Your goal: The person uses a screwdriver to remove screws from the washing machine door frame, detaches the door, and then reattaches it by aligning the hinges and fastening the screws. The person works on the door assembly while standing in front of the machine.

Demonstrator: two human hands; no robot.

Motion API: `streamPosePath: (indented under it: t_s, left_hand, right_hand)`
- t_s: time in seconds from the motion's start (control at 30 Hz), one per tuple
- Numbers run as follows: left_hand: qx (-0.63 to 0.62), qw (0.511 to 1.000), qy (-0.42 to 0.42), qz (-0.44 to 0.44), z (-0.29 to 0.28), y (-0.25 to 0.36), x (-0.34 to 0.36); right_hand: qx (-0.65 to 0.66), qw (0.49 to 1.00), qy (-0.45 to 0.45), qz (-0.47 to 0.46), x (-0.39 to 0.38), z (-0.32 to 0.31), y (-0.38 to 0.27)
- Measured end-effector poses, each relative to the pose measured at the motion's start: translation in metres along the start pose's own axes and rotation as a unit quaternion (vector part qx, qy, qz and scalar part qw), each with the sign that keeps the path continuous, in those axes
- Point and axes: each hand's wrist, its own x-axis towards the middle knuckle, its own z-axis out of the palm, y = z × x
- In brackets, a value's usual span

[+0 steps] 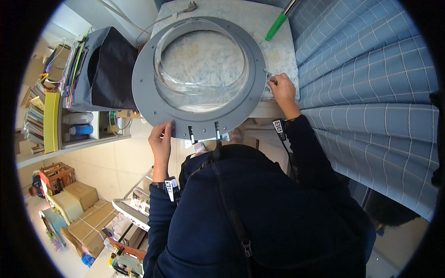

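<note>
A grey metal ring [254, 85] with a clear dome-shaped glass [199, 65] in its middle lies on a pale marbled board [282, 55], bolts along its rim and two slotted fittings at the near edge. My left hand [161, 139] is closed on the ring's lower left edge, fingertips on top. My right hand [282, 90] pinches a small metal tool [271, 76] beside the ring's right edge; its exact kind is unclear. A green-handled rod tool [276, 27] lies at the back right of the board.
A dark fabric bin [111, 69] and a shelf [37, 158] with books and bottles stand left. Blue checked curtains [357, 83] hang right. Cardboard boxes [81, 192] lie on the floor at lower left. A plug with its cord [189, 7] lies behind the ring.
</note>
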Motion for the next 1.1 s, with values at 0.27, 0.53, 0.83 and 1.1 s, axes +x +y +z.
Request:
streamPosePath:
  t_s: [0.27,0.53,0.83,1.1]
  left_hand:
    - [0.001,1.0,0.004,0.013,0.001,0.003,0.002]
    - [0.007,1.0,-0.005,-0.009,0.0,0.006,0.002]
    - [0.004,1.0,0.003,-0.003,0.001,0.006,0.002]
    - [0.0,1.0,0.004,-0.004,0.002,0.007,0.002]
  right_hand:
    - [0.218,0.973,-0.057,-0.044,-0.007,-0.031,-0.015]
    - [0.166,0.949,-0.108,-0.244,-0.035,-0.03,-0.054]
    - [0.109,0.97,-0.06,-0.209,-0.045,-0.021,-0.06]
    - [0.171,0.971,-0.041,-0.164,-0.05,-0.027,-0.049]
